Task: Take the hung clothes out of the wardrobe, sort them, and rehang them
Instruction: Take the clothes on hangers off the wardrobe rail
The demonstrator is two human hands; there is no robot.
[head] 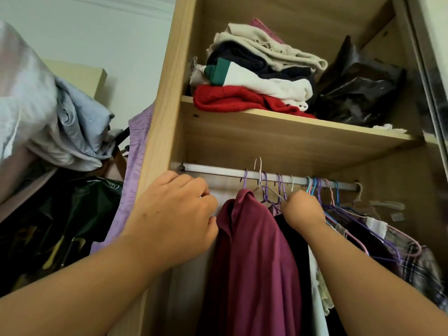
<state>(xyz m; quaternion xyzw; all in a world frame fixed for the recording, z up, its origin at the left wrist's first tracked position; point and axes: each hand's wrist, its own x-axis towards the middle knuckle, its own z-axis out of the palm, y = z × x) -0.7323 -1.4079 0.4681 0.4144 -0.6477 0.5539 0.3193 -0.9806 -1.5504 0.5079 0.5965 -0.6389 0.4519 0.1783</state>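
Overhead, two hands (174,209) (303,210): right grips one beige hanger (260,180).

We look from head height, tilted up into the open wardrobe (160,117), very near its rail (218,171). The shelf (291,127) sits above us, and the wall (109,32) fills our upper left.

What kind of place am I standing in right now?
Probably a bedroom, at an open pale wooden wardrobe: a silver metal rail carries coloured wire hangers and a maroon collared shirt, and folded clothes are stacked on the shelf above.
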